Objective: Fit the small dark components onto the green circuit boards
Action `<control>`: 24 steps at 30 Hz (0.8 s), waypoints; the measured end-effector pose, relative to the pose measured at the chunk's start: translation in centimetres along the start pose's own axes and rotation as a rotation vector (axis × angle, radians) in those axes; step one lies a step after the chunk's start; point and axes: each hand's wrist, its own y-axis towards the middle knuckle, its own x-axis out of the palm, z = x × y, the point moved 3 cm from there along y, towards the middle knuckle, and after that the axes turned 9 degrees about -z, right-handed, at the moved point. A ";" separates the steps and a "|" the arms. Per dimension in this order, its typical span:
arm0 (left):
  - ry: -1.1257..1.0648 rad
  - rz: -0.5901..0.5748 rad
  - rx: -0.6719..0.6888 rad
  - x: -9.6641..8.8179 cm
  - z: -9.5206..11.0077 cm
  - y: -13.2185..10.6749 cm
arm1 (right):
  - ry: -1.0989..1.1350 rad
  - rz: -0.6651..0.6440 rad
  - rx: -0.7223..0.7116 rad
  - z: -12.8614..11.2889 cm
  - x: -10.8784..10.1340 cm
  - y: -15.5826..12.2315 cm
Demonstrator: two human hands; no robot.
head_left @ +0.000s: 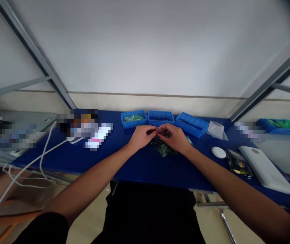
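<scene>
My left hand (pixel 141 136) and my right hand (pixel 175 137) meet over the middle of a blue table (pixel 124 162), fingers curled together. Between the fingertips they pinch a small dark part (pixel 153 130), too small to name. Just below the hands lies a pile of small green and black circuit boards (pixel 163 148). My right hand rests partly on that pile.
Three blue bins (pixel 134 118) (pixel 160 118) (pixel 191 124) line the table's back edge. A clear bag (pixel 216 129), a white round puck (pixel 218 152), a dark packet (pixel 238 163) and a white flat device (pixel 265 168) lie to the right. White cables (pixel 43 152) hang at left.
</scene>
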 end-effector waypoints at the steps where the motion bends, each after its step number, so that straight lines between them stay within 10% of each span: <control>1: 0.009 0.008 0.002 0.0 0.0 0.0 | -0.009 0.016 0.001 0.0 -0.1 0.0; 24: 0.019 -0.006 0.121 0.0 0.4 -0.1 | -0.041 0.043 0.043 0.1 0.0 -0.1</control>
